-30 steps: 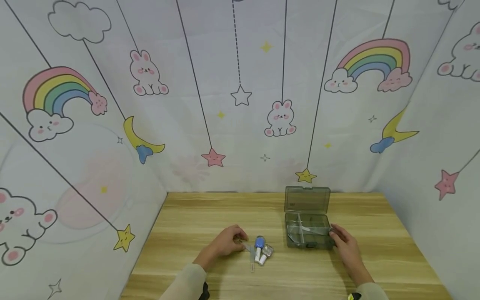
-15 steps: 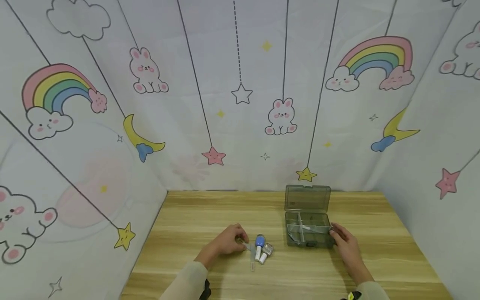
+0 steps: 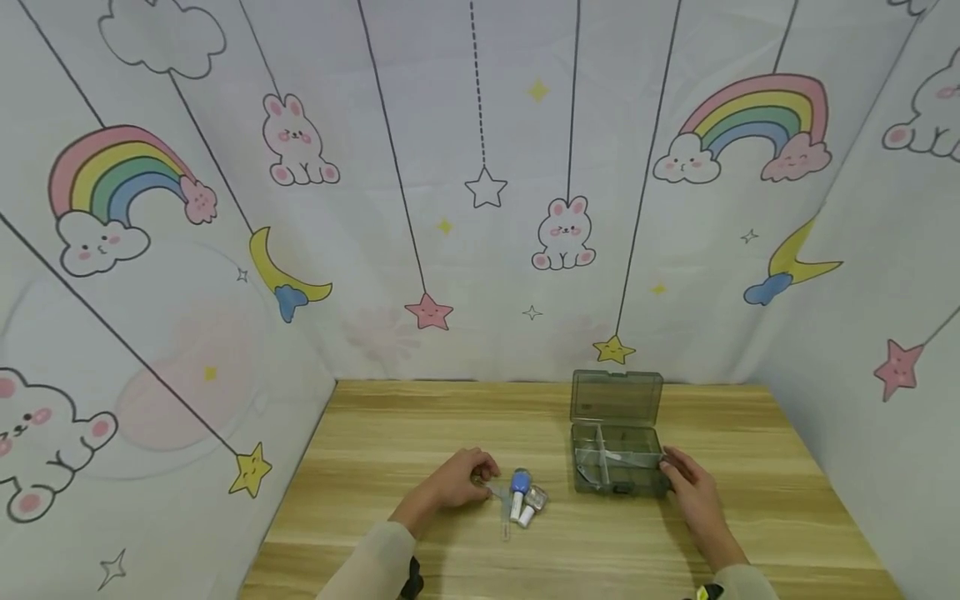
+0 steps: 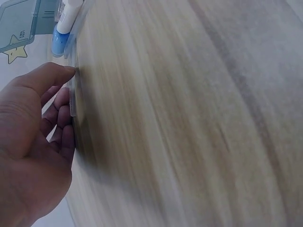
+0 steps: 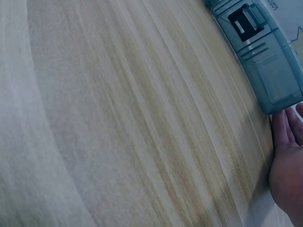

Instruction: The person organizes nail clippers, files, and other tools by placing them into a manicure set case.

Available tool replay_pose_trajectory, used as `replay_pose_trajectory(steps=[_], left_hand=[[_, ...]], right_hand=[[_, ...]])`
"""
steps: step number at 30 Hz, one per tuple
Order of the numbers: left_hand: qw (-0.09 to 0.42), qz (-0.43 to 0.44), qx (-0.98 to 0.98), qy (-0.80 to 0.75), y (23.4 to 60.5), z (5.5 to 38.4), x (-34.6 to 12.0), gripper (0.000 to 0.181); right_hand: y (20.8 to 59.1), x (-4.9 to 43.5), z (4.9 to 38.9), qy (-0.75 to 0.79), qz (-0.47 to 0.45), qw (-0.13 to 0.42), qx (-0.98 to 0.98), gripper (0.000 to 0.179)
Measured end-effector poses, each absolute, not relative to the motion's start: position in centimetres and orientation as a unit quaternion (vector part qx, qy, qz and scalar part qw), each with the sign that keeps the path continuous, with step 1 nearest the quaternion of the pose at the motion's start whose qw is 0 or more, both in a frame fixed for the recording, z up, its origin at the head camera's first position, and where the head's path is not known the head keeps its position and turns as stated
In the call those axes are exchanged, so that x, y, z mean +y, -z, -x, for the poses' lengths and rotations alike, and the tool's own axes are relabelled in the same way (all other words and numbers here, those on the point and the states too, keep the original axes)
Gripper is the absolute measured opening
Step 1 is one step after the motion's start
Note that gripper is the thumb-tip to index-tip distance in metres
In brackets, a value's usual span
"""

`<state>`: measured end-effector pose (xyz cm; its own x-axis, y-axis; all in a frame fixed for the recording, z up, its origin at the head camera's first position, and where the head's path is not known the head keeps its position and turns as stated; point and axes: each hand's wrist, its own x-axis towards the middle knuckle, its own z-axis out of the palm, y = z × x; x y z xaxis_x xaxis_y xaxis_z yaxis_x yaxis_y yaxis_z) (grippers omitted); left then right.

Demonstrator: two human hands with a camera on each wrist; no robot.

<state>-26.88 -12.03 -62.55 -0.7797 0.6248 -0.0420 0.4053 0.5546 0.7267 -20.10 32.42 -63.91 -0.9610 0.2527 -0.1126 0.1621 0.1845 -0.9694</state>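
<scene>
My left hand [image 3: 459,481] is low over the table and pinches a clear plastic divider [image 4: 72,97] between thumb and fingers. Another clear strip [image 3: 506,518] lies beside it, left of two small nail polish bottles with white caps. One is a blue bottle [image 3: 520,483]; the other is a silvery bottle [image 3: 536,499]. My right hand [image 3: 692,487] rests against the right side of a dark see-through compartment box [image 3: 622,483], its fingers straight along the wall in the right wrist view. The box lid [image 3: 617,398] stands raised at the back.
Clear partitions [image 3: 630,459] cross inside the box, with a loose clear strip at its front left. The wood-grain table [image 3: 420,417] ends at a printed cloth backdrop [image 3: 480,275] behind and on both sides.
The head view shifts slightly. My left hand and the divider tilt very little; the right hand, box and bottles stay in place.
</scene>
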Motion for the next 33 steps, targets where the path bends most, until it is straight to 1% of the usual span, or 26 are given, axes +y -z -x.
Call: replay_pose_trajectory(steps=[2, 6, 10, 15, 21, 26, 33], left_hand=[[0.146, -0.302, 0.869, -0.363, 62.46, 26.81, -12.01, 0.019], [0.136, -0.316, 0.872, -0.347, 62.18, 26.66, -11.96, 0.013], [0.130, -0.323, 0.873, -0.340, 62.15, 26.66, -11.92, 0.012], [0.125, -0.319, 0.875, -0.342, 62.32, 26.64, -11.95, 0.011], [0.131, -0.297, 0.874, -0.361, 62.28, 26.47, -11.96, 0.012], [0.119, -0.286, 0.874, -0.374, 62.22, 26.42, -12.01, 0.013], [0.125, -0.287, 0.881, -0.354, 62.21, 26.58, -12.41, 0.012]], right_hand=[[63.96, 32.38, 20.05, -0.624, 0.134, 0.038, -0.769, 0.053], [64.03, 32.36, 20.06, -0.623, 0.130, 0.045, -0.770, 0.052], [64.09, 32.38, 20.06, -0.621, 0.127, 0.050, -0.772, 0.051], [64.05, 32.38, 20.07, -0.622, 0.124, 0.049, -0.772, 0.051], [64.01, 32.44, 20.10, -0.622, 0.135, 0.029, -0.771, 0.053], [64.15, 32.58, 20.21, -0.626, 0.137, 0.023, -0.767, 0.055], [64.34, 32.70, 20.33, -0.622, 0.134, 0.031, -0.771, 0.054]])
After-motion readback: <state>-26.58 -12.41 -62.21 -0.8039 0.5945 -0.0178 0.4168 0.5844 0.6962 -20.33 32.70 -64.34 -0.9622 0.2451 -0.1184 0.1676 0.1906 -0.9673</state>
